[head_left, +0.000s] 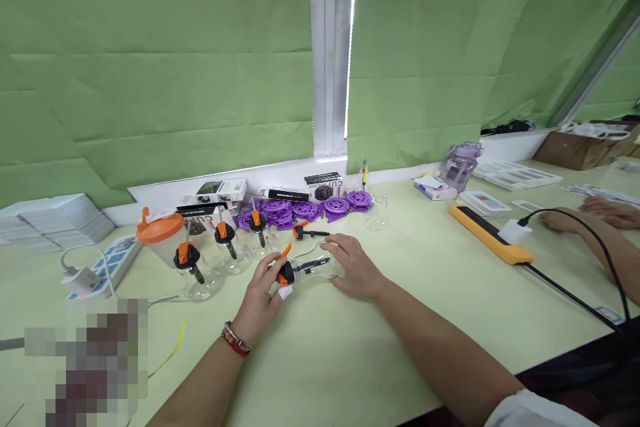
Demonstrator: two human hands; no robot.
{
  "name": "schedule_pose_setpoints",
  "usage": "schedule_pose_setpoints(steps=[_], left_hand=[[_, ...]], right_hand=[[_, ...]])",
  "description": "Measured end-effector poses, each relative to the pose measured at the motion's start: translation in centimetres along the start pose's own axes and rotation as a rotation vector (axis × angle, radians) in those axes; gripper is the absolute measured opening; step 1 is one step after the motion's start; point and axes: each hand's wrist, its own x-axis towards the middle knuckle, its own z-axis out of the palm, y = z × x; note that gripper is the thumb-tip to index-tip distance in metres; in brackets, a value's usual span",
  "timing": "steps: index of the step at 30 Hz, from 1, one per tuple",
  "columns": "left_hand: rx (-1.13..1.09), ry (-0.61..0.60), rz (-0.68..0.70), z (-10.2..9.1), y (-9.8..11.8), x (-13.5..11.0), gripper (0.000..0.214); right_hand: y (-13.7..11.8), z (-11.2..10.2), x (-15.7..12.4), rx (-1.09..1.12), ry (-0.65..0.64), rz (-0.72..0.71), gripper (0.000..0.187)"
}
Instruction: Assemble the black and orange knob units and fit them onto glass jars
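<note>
A clear bottle with a black-and-orange cap lies sideways between my hands, a dark tube inside it. My left hand grips the cap end; a white wrap or tip shows at one finger. Curved around the wide base is my right hand. Just beyond them lies a loose black-and-orange cap with a dark stem. To the left, several capped bottles of the same kind stand upright, among them a near bottle. An uncapped clear bottle stands behind my right hand.
Purple reel-like parts and printed boxes line the wall. An orange-lidded cup and a white power strip are left. Rightward lie a yellow power strip, a purple bottle and another person's hands.
</note>
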Motion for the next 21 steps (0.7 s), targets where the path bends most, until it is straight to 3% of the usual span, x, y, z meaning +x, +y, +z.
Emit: schedule_pose_setpoints(steps=[3, 8, 13, 17, 21], left_hand=[[0.011, 0.003, -0.002, -0.1, 0.1, 0.0, 0.052], [0.022, -0.004, -0.016, -0.2, 0.4, -0.1, 0.053], [0.008, -0.006, -0.001, -0.2, 0.6, -0.1, 0.054], [-0.002, -0.007, 0.009, -0.1, 0.6, -0.1, 0.054], [-0.011, -0.020, 0.022, 0.0, 0.7, -0.2, 0.054]], right_hand=[[0.2, -0.4, -0.2, 0.167, -0.012, 0.058, 0.072], [0.5, -1.4, -0.4, 0.489, -0.094, 0.295, 0.087], [1.3, -1.3, -0.5, 0.864, -0.086, 0.328, 0.086], [1.7, -0.7, -0.6, 1.101, -0.113, 0.423, 0.079], [1.4, -0.4, -0.5, 1.177, -0.115, 0.554, 0.056]])
